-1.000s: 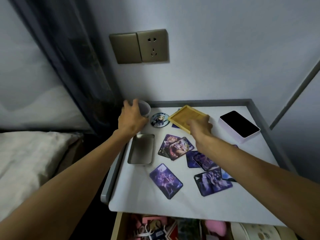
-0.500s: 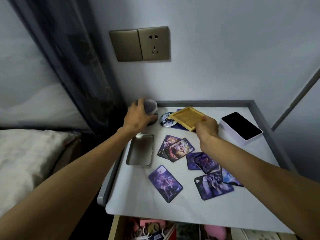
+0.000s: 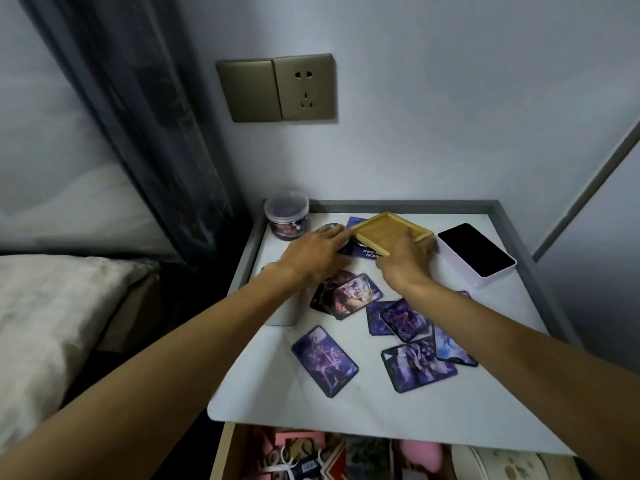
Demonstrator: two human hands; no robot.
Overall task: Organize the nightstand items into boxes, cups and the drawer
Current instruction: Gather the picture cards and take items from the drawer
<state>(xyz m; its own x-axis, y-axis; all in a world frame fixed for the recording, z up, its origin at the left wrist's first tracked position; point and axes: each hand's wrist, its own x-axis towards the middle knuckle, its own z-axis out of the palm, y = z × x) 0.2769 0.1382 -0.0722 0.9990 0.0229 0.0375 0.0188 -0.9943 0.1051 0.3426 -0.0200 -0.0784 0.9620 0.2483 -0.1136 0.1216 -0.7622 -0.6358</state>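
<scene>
Wooden tray [image 3: 388,230] between hands [image 3: 311,254] [image 3: 405,261]

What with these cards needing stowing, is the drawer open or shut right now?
Open: the drawer is pulled out below the nightstand top, and its inside shows from above.

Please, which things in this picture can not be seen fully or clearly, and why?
All in the head view:
- Metal tin: mostly hidden under the left forearm.
- Round badge: picture covered by the left hand.
- Blue card: print mostly hidden by the wooden tray, which the right hand holds.
- Cup contents: dark and blurred.
- Drawer items: cut off by the bottom edge.
</scene>
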